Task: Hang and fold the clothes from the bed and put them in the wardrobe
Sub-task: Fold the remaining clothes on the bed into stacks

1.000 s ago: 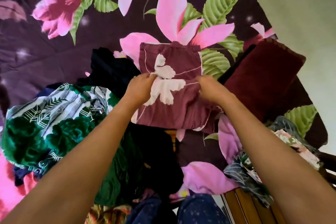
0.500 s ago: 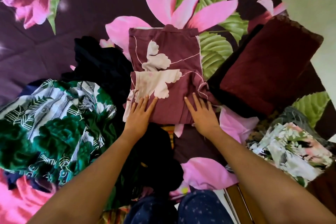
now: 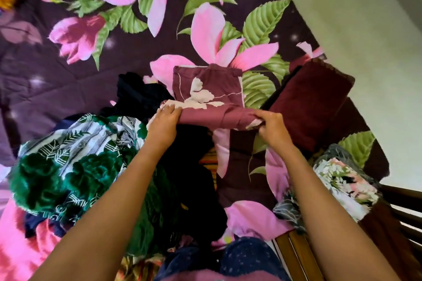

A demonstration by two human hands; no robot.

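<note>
Head view: garment (image 3: 206, 89) laid flat on bed (image 3: 68, 80), near edge held raised. Its two corners pinched by left hand (image 3: 163, 126) and right hand (image 3: 275, 131), fingers curled round cloth, probably so next fold was kept even.

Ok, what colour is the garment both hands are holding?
The garment is maroon with a cream floral print, seen best in the head view.

Maroon garment (image 3: 212, 91) with white leaf print, green-and-white leafy cloth (image 3: 68, 162), purple floral bedsheet (image 3: 68, 70)
</note>
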